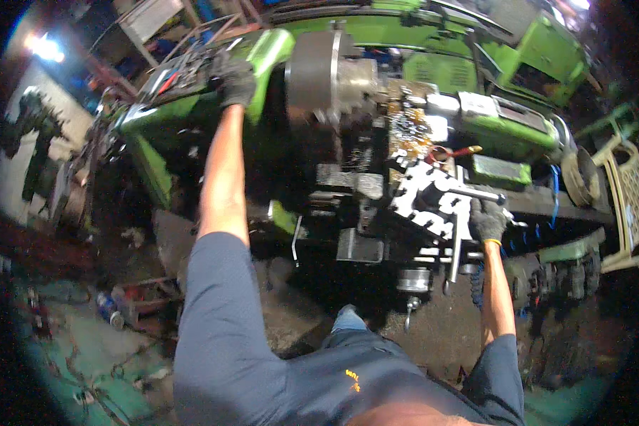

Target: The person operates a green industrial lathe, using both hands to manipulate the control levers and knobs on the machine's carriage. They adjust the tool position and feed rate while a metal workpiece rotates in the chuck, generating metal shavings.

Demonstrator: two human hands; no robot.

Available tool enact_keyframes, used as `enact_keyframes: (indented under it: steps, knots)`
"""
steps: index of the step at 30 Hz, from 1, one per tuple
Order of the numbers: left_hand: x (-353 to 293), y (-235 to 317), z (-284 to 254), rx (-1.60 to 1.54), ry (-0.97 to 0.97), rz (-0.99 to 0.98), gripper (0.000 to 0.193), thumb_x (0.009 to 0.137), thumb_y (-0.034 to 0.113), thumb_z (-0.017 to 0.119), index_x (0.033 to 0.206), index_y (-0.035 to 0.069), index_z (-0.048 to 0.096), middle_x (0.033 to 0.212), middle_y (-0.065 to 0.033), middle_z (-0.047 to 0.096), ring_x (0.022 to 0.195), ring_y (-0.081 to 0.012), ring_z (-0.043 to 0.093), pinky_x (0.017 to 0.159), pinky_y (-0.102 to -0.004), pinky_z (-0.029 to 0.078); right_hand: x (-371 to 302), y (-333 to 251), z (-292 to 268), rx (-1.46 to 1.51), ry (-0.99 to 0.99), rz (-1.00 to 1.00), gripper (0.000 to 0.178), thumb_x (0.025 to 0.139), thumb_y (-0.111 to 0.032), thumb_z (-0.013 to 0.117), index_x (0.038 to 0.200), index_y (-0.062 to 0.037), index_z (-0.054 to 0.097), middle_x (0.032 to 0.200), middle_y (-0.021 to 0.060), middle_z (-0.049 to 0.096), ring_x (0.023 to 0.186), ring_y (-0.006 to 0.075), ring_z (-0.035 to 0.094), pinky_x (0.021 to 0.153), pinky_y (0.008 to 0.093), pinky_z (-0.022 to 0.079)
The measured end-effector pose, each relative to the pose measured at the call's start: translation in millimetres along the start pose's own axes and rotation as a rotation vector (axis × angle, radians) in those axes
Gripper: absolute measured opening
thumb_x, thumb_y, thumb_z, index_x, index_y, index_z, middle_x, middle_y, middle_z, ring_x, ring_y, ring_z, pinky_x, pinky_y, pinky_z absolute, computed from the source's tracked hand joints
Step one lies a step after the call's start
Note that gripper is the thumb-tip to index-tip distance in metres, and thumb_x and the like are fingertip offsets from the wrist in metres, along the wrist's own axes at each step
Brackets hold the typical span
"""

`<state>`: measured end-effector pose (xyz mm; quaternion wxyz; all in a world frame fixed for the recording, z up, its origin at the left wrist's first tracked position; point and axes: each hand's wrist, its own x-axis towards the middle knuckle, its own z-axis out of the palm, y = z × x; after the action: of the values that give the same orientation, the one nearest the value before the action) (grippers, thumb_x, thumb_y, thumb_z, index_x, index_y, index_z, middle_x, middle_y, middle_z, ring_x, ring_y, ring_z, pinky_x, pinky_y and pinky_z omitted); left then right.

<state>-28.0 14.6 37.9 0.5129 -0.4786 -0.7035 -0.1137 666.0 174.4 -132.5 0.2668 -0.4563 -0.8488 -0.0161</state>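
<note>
A green metal lathe (419,67) stretches across in front of me, with a large round steel chuck (311,71). My left hand (236,82), in a dark work glove, reaches to the headstock top (266,53), left of the chuck, beside several loose tools. Its fingers blend into the dark clutter there. On the right, my gloved right hand (488,221) is closed just below a metal lever (476,193) by the tool post (419,195). What its fingers hold is hidden. Oily golden metal chips (408,124) lie between chuck and tailstock (508,124).
A red-handled tool (465,151) rests behind the tool post, near a green block (502,172). A pale plastic chair (621,199) stands at the far right. Crank handles (413,305) jut toward me from the carriage. Red metal framing (149,295) lies on the floor at left.
</note>
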Motion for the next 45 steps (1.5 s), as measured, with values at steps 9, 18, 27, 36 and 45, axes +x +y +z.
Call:
enact_keyframes:
  steps: [9, 18, 27, 36, 45]
  knots:
    - [-12.8, -7.4, 13.9, -0.178, -0.063, -0.048, 0.014, 0.081, 0.02, 0.061, 0.079, 0.012, 0.073, 0.086, -0.0139, 0.069, 0.086, -0.0368, 0.065, 0.08, -0.0479, 0.049, 4.5, -16.0, -14.5, 0.179, 0.009, 0.111, 0.028, 0.091, -0.023, 0.065, 0.114, -0.0078, 0.069, 0.119, 0.0195, 0.066, 0.115, 0.0401, 0.062, 0.102, 0.0479, 0.047]
    - [-9.3, -0.3, 13.0, -0.234, -0.061, -0.069, 0.016, 0.077, 0.018, 0.057, 0.077, 0.011, 0.072, 0.085, -0.0132, 0.07, 0.089, -0.035, 0.065, 0.083, -0.0451, 0.05, 2.8, -9.2, -13.5, 0.186, -0.024, 0.138, 0.03, 0.089, -0.022, 0.064, 0.115, -0.008, 0.071, 0.122, 0.0187, 0.066, 0.12, 0.0383, 0.061, 0.106, 0.0461, 0.048]
    - [-7.7, 3.7, 4.1, -0.325, 0.005, -0.108, 0.012, 0.075, 0.014, 0.06, 0.076, 0.01, 0.072, 0.084, -0.0136, 0.07, 0.086, -0.0342, 0.066, 0.082, -0.0435, 0.051, 1.6, -3.6, -8.3, 0.107, 0.005, 0.036, 0.028, 0.088, -0.02, 0.067, 0.112, -0.0076, 0.07, 0.117, 0.0198, 0.067, 0.116, 0.0396, 0.061, 0.104, 0.0469, 0.048]
    - [-12.2, -9.1, 15.1, -0.227, -0.054, -0.08, 0.015, 0.077, 0.016, 0.059, 0.077, 0.01, 0.073, 0.086, -0.0146, 0.071, 0.088, -0.0354, 0.067, 0.084, -0.0447, 0.051, 8.2, -14.7, -23.1, 0.084, 0.005, 0.024, 0.03, 0.089, -0.022, 0.067, 0.116, -0.0078, 0.068, 0.118, 0.02, 0.065, 0.115, 0.0407, 0.061, 0.101, 0.0483, 0.049]
    - [-3.9, -7.6, 21.1, -0.086, -0.101, -0.018, 0.025, 0.083, 0.03, 0.064, 0.094, 0.012, 0.077, 0.104, -0.0201, 0.069, 0.098, -0.0411, 0.065, 0.085, -0.0512, 0.051, 1.8, -0.4, -8.5, 0.057, -0.043, 0.101, 0.028, 0.094, -0.037, 0.063, 0.098, -0.013, 0.077, 0.112, 0.0195, 0.07, 0.108, 0.041, 0.063, 0.094, 0.0511, 0.05]
